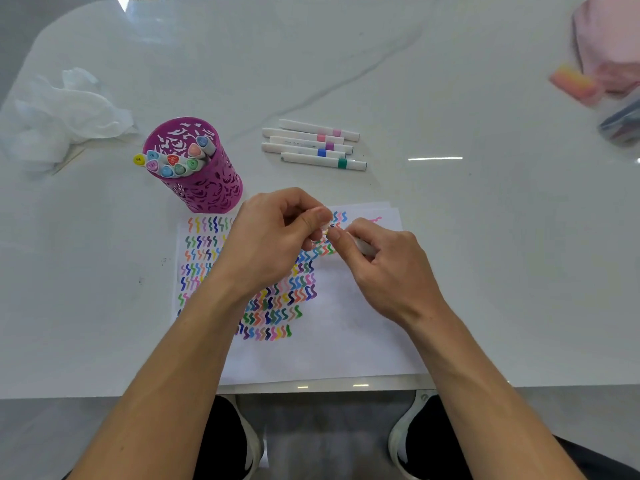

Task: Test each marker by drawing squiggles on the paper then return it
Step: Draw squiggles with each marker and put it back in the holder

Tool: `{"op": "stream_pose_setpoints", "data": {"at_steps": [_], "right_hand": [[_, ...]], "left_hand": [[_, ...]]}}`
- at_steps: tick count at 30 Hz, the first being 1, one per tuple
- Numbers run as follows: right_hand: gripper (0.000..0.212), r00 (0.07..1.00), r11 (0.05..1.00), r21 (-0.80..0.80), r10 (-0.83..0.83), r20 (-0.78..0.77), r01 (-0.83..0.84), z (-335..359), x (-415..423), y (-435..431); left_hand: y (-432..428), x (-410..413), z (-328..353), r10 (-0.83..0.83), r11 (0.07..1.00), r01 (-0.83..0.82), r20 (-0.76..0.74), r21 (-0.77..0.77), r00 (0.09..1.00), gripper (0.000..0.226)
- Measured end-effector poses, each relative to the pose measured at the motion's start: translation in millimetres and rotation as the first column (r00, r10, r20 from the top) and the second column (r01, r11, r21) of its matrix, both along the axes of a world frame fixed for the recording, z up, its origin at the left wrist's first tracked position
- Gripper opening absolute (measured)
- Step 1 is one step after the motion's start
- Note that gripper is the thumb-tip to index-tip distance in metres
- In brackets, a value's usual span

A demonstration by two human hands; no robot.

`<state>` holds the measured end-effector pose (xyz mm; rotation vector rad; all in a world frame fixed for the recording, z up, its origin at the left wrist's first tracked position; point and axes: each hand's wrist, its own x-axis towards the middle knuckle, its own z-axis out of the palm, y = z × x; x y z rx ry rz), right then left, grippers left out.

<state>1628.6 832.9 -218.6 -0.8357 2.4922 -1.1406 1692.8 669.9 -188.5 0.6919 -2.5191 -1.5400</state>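
A white sheet of paper (332, 341) covered with rows of coloured squiggles lies at the table's front edge. Above it, my right hand (388, 268) grips a white marker (363, 245), whose barrel shows between the fingers. My left hand (273, 244) pinches the marker's end, likely its cap (323, 232), right where the two hands meet. A magenta cut-out pen cup (204, 178) holding several markers stands left of my hands. Several white markers (311, 145) with pink, purple, blue and green bands lie side by side behind the paper.
Crumpled white tissue (65, 116) lies at the far left on the white marble table (485, 237). At the far right edge are a pink cloth (609, 46), a pink-yellow block (575, 83) and a dark blurred object (621, 124). My shoes show below the table edge.
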Motion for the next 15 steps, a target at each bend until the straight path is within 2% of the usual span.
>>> {"op": "stream_pose_setpoints", "data": {"at_steps": [2, 4, 9, 12, 15], "right_hand": [[0.024, 0.999, 1.000, -0.007, -0.007, 0.054, 0.007, 3.6, -1.0, -0.4], [0.011, 0.984, 0.997, -0.075, -0.014, 0.176, 0.027, 8.5, -0.7, -0.1], [0.021, 0.964, 0.974, -0.217, -0.002, 0.267, 0.062, 7.1, -4.1, 1.2], [0.031, 0.914, 0.936, -0.332, 0.030, 0.406, 0.117, 7.2, -4.9, 0.7], [0.034, 0.897, 0.910, -0.383, 0.030, 0.440, 0.157, 6.6, -7.4, 2.8]], "left_hand": [[-2.4, 0.8, 0.2, 0.037, 0.999, -0.037, -0.020, -0.010, 0.999, 0.011], [-4.7, 1.3, 0.2, 0.082, 0.996, -0.084, -0.036, -0.040, 0.996, 0.012], [-10.1, 3.0, -2.9, 0.153, 0.978, -0.154, -0.025, -0.139, 0.988, 0.008], [-11.2, 3.7, -4.7, 0.140, 0.962, -0.128, 0.034, -0.243, 0.990, 0.013], [-10.3, 4.0, -5.9, 0.126, 0.954, -0.094, 0.096, -0.286, 0.987, 0.013]]}}
